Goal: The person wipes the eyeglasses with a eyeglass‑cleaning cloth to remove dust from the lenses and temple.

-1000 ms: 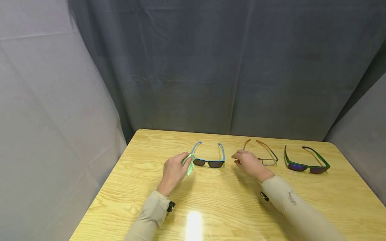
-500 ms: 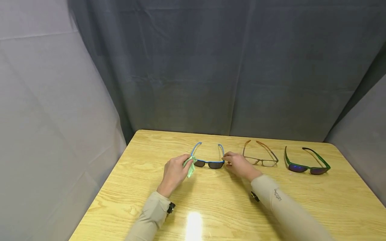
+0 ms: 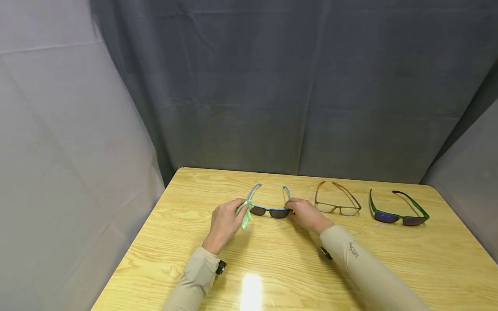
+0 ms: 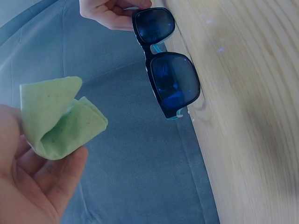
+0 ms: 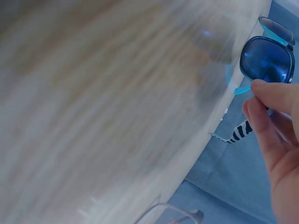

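Observation:
My left hand (image 3: 225, 222) holds a folded light green cloth (image 4: 60, 126) between thumb and fingers. The cloth lies close to the left lens of the blue-and-black sunglasses (image 3: 278, 213) in the head view; in the left wrist view a gap separates the two. At the other end of the frame, my right hand (image 3: 307, 214) pinches the front corner by the hinge, thumb and fingertips together. The sunglasses face me with dark lenses forward and blue temples unfolded toward the back. In the right wrist view, a temple with black-and-white stripes (image 5: 240, 131) shows beneath the fingers.
Brown-framed eyeglasses (image 3: 334, 209) with clear lenses lie just right of my right hand. Farther right are green sunglasses (image 3: 400, 218), temples also unfolded. The wooden table (image 3: 163, 259) ends at a grey curtain (image 3: 241, 108).
My right hand has moved left from in front of the brown eyeglasses to the right corner of the blue sunglasses and now pinches it. The left hand stays nearly still with the cloth.

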Demonstrator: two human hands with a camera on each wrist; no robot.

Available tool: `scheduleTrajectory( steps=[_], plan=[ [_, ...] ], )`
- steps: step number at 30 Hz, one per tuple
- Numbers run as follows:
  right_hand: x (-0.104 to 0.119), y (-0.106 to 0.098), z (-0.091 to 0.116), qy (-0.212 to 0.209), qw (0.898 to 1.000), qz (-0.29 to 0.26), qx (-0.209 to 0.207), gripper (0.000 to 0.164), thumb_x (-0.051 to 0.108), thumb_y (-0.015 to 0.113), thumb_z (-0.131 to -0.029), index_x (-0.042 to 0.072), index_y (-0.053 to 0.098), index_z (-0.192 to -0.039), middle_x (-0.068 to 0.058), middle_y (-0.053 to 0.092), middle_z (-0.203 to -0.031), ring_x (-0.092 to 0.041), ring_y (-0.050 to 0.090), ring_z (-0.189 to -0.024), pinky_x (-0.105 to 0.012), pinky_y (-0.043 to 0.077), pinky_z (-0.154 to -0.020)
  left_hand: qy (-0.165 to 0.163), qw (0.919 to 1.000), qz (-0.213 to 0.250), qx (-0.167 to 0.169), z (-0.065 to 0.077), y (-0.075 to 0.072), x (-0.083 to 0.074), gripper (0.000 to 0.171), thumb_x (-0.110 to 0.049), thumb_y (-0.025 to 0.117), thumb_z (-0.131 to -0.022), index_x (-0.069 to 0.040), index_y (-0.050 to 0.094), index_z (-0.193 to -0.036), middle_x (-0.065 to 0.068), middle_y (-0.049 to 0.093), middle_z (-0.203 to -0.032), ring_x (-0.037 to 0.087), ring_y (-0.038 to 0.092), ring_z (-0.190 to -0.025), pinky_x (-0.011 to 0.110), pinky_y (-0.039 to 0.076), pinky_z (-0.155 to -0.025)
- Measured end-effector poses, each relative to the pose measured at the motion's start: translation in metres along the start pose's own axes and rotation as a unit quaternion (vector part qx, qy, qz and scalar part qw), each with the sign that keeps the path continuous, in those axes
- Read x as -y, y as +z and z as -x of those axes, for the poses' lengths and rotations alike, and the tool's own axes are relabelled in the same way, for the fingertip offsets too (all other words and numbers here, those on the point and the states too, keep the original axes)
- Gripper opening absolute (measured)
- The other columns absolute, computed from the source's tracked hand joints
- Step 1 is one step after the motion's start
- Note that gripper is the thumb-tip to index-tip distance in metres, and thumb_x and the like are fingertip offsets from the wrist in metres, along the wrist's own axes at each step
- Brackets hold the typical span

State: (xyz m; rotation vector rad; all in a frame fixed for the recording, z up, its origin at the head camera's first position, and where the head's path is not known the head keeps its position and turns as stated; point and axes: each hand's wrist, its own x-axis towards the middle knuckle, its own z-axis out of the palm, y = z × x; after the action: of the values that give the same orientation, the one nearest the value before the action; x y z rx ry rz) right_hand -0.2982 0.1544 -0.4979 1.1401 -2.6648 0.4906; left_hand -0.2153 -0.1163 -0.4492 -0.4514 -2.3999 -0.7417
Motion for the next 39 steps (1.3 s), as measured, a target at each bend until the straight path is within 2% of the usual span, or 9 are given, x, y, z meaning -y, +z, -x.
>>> scheduleTrajectory(
  steps=[7,13,20,30,39],
  plan=[
    [0.002,-0.008,0.000,-0.023,1.000,0.017,-0.008,0.019,-0.007,0.074,-0.075,0.005,0.070,-0.089,-0.005,0.066,-0.091,-0.021,0.065,-0.083,-0.032,0.055,-0.070,0.002,1.0000,-0.001,-0.003,-0.002,-0.003,-0.001,0.011,-0.020,0.069,-0.087,-0.015,0.074,-0.096,-0.003,0.071,-0.082,0.006,0.061,-0.060,0.023,0.045,-0.048],
    [0.004,-0.019,0.005,-0.036,0.999,0.024,-0.015,0.021,-0.005,0.073,-0.078,0.003,0.072,-0.097,-0.007,0.067,-0.098,-0.023,0.066,-0.089,-0.032,0.055,-0.075,0.003,1.0000,-0.001,-0.007,-0.003,-0.003,0.000,0.010,-0.020,0.070,-0.086,-0.016,0.074,-0.095,-0.005,0.071,-0.082,0.007,0.062,-0.061,0.024,0.046,-0.049],
    [0.002,-0.030,0.013,-0.059,0.997,0.027,-0.051,0.025,-0.004,0.072,-0.079,-0.001,0.071,-0.104,-0.013,0.068,-0.105,-0.028,0.066,-0.095,-0.036,0.054,-0.080,0.005,0.9999,-0.001,-0.016,-0.003,-0.004,-0.001,0.011,-0.019,0.069,-0.087,-0.013,0.074,-0.095,-0.003,0.071,-0.082,0.010,0.063,-0.062,0.027,0.047,-0.050],
    [0.009,-0.054,0.022,-0.080,0.993,0.011,-0.084,0.030,-0.003,0.074,-0.077,0.001,0.070,-0.107,-0.011,0.069,-0.105,-0.026,0.066,-0.094,-0.034,0.055,-0.078,0.008,0.9996,-0.006,-0.028,-0.004,-0.004,-0.002,0.013,-0.019,0.068,-0.088,-0.012,0.073,-0.097,0.000,0.072,-0.090,0.014,0.068,-0.073,0.030,0.053,-0.057],
    [0.019,-0.069,0.029,-0.083,0.994,-0.012,-0.075,0.031,-0.003,0.073,-0.078,0.001,0.070,-0.108,-0.011,0.069,-0.105,-0.025,0.067,-0.094,-0.033,0.055,-0.076,0.009,0.9992,0.002,-0.039,-0.003,-0.003,-0.001,0.017,-0.018,0.067,-0.089,-0.011,0.072,-0.104,0.002,0.071,-0.098,0.017,0.068,-0.086,0.031,0.056,-0.067]
  ],
)
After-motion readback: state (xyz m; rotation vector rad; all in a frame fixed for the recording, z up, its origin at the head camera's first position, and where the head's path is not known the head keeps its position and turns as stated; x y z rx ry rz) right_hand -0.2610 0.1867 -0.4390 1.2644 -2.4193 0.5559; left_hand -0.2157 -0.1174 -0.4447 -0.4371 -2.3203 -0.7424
